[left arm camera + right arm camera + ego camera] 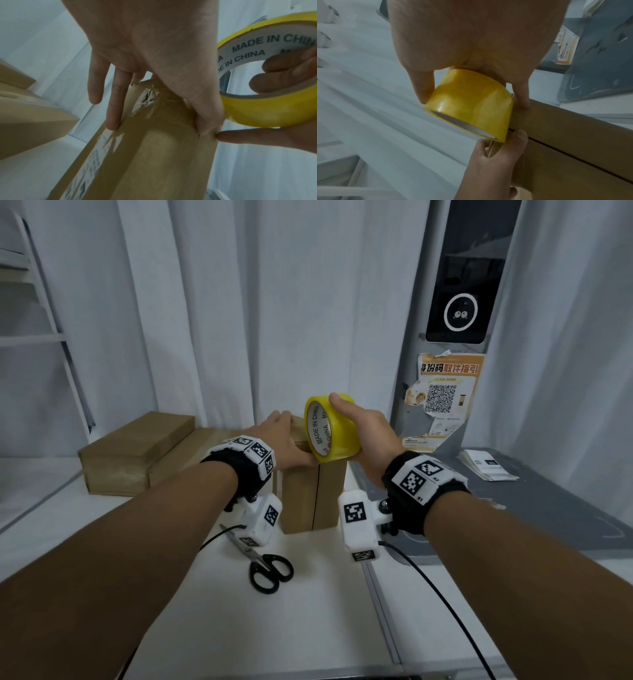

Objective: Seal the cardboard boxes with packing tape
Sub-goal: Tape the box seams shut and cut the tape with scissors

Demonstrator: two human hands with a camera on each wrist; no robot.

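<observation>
A tall cardboard box (301, 498) stands upright on the white table, with a dark open seam down its front face. My left hand (284, 436) grips its top end: the fingers lie over the far side (111, 102) and the thumb presses on the front by the seam (517, 140). My right hand (366, 433) holds a yellow roll of packing tape (342, 440), fingers through its core (274, 81). The roll (471, 102) sits against the box's top front edge, right beside the left thumb. Old clear tape shines on the box's side (145, 98).
Black-handled scissors (269, 568) lie on the table in front of the box. Two flat cardboard boxes (137, 450) lie at the back left. A grey mat (531, 518) with a stack of paper slips (488, 469) lies to the right. White curtains hang behind.
</observation>
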